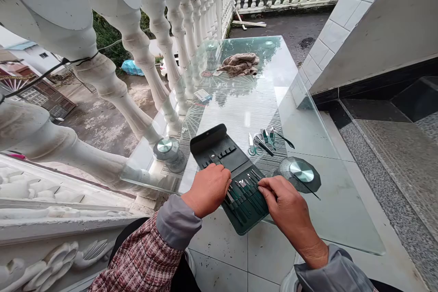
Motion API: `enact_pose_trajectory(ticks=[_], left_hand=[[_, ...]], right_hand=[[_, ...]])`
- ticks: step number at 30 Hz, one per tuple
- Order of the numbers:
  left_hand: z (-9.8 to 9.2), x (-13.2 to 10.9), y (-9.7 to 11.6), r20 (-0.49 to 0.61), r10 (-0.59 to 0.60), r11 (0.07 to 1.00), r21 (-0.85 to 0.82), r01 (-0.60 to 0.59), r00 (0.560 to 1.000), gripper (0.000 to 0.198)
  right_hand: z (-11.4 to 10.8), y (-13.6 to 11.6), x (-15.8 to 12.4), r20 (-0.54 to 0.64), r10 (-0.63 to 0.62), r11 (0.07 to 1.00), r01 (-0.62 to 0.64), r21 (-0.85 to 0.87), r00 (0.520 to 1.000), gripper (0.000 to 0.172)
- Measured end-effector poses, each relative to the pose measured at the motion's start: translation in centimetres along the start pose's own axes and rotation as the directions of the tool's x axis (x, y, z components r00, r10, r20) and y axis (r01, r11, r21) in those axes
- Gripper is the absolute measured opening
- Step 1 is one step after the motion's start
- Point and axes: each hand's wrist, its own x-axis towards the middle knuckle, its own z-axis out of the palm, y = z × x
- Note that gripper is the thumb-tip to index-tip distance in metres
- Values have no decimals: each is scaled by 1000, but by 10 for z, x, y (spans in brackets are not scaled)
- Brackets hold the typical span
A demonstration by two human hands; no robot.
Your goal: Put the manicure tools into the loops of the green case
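Observation:
A dark green tool case (219,146) lies open on the near edge of a glass table (246,100), with several thin metal tools held in its slots. My left hand (208,189) rests on the case's left side with the fingers curled down against it. My right hand (285,207) is at the case's right edge, fingers pinched together on one of the slotted tools (255,178). A small pile of loose tools (268,140), scissors and clippers among them, lies on the glass just right of the case.
A brown cloth (241,64) lies at the table's far end and a small box (202,96) near its left edge. White balusters (150,54) run along the left. A tiled wall (328,32) stands at the right. Round metal table mounts (301,172) show through the glass.

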Motion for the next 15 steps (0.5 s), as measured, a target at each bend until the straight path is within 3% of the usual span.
enact_pose_trajectory(ticks=[10,15], left_hand=[[8,-1,-4,-54,42,999,-4,-43,998,27],[6,-1,-3,-61,-1,1000,-23,0,998,25]], right_hand=[[0,0,-1,8,-10,1000,10,-14,1000,15],[0,2,0,8,-15,1000,15,-5,1000,15]])
